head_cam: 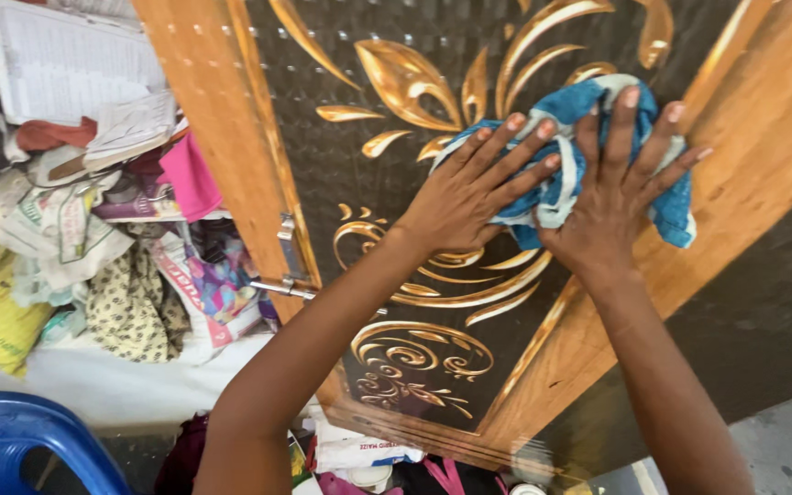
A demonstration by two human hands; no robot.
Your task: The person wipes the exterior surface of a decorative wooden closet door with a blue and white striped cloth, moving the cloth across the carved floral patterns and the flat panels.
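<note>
Nearest the camera stood a blue plastic chair (11,449) and a heap of bags and printed papers (93,238); beyond them both forearms reached up to the brown wooden door with gold leaf ornaments (414,275); the bunched blue and white cloth (561,174) lay flat against its dark panel, near the wooden frame. The left hand (474,188) and the right hand (611,197) pressed on the cloth with fingers spread, not clenched; so it was only pinned, and it could slip down, or catch on the raised ornaments.
</note>
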